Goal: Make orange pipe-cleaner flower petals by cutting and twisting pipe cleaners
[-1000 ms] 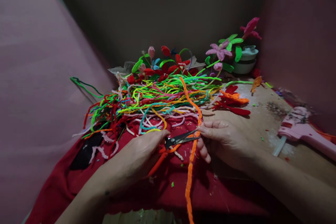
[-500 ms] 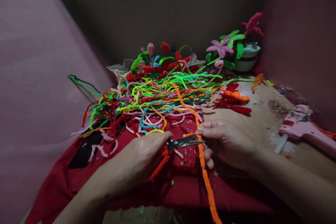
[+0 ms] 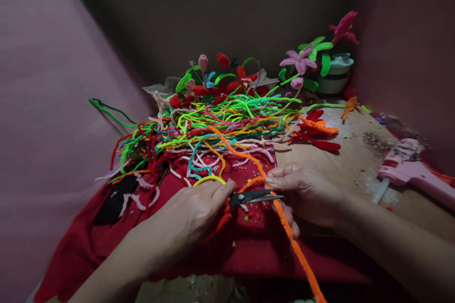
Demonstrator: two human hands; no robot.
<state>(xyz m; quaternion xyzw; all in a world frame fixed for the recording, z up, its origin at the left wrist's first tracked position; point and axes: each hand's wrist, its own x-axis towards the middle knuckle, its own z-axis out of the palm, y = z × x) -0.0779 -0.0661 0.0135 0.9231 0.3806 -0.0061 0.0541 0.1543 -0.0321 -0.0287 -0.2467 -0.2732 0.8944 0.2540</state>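
My left hand is closed round a pair of scissors with dark blades and what look like orange-red handles. The blades point right and lie across a long orange pipe cleaner, nearly together. Just beyond the blades, my right hand pinches that pipe cleaner between thumb and fingers. One end runs up toward the pile and the other hangs down past the lower edge of the view. A shorter orange loop reaches left from the pinch. Part of the scissor handles is hidden by my left hand.
A heap of coloured pipe cleaners covers the middle of the table. Fuzzy flowers stand behind it. Red and orange petals lie to its right. At the far right rests a pink glue gun. Red cloth drapes the front.
The scissor blades have closed further across the orange pipe cleaner. Its hanging end has swung right, and its upper end has shifted left. Both hands stay nearly in place.
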